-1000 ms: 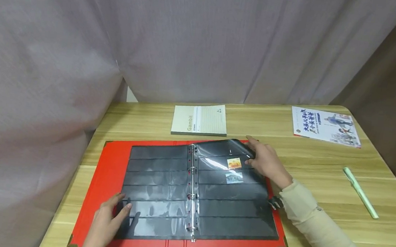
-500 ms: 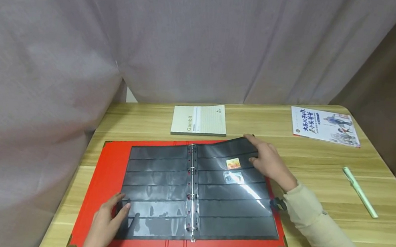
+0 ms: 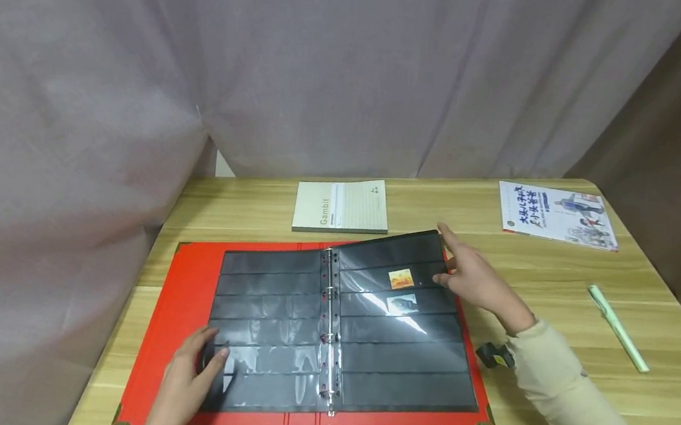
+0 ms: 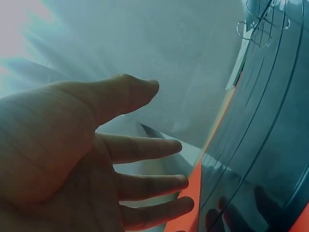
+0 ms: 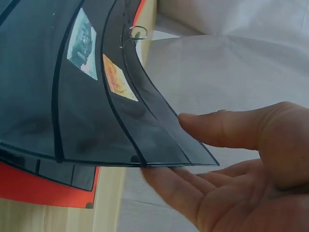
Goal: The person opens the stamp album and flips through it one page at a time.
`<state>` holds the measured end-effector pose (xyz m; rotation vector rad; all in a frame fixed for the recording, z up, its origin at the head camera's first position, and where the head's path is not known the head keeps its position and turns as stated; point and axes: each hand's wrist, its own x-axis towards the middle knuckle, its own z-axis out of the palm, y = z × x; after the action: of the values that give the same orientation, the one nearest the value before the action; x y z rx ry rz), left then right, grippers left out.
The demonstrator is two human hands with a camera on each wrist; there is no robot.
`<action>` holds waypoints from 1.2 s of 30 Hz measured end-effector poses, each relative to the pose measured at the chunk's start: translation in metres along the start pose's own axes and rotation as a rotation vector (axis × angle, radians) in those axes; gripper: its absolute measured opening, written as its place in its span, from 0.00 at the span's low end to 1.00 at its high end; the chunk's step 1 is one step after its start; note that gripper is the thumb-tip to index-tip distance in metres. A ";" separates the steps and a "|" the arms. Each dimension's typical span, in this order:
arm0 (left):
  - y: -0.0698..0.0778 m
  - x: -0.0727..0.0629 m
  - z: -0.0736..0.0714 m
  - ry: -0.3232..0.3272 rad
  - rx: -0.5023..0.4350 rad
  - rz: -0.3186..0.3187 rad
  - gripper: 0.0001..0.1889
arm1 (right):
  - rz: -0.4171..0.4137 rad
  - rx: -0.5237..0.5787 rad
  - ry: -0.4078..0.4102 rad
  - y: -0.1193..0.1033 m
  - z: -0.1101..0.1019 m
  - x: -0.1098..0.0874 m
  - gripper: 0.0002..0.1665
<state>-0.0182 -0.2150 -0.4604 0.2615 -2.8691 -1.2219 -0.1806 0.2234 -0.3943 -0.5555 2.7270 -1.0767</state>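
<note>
Currently, we find the red binder (image 3: 176,292) laid flat at the lower centre of the frame, with the right-hand black sheet (image 3: 405,365) lifted at its upper right corner. We see the right hand (image 3: 479,279) with its thumb raised and its fingers extended beneath the sheet's outer edge; we cannot tell whether the thumb bears on the surface. The left hand (image 3: 183,369) is loosely spread at the lower left of the frame, beside the outer edge of the left-hand black sheet (image 3: 272,271), and grasps nothing that we can see.

We judge slipping to be the main fault: with no firm pinch evident, the edge may slide off the fingertips and drop. Lifting from one corner may also crease the sheet or strain its holes at the ring bar (image 3: 331,312). If the sheet is tipped steeply, we expect that the orange stamp (image 3: 401,279) and the grey-blue stamp (image 3: 402,305) may shift in their strips. A sideways pull may drag the binder, since the left hand braces it lightly at best.

For orientation, we note that the right-hand sheet's long axis follows the ring bar from top to bottom of the frame, its lower end leaning right. The lifted corner points to the upper right.
</note>
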 end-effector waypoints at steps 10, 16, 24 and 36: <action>0.010 -0.001 0.009 0.089 -0.073 0.138 0.22 | -0.024 -0.008 -0.081 -0.001 -0.002 -0.009 0.45; 0.016 0.003 0.013 0.074 -0.099 0.174 0.23 | -0.021 0.076 -0.151 -0.008 -0.006 -0.018 0.50; 0.028 0.010 0.019 0.068 -0.098 0.285 0.27 | -0.015 0.146 -0.189 -0.022 -0.017 -0.021 0.52; 0.047 0.018 0.019 -0.009 -0.067 0.298 0.32 | -0.060 0.031 -0.109 -0.041 -0.029 0.000 0.47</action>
<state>-0.0444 -0.1722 -0.4409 -0.1679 -2.7359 -1.2575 -0.1766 0.2140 -0.3452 -0.6737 2.6118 -1.0673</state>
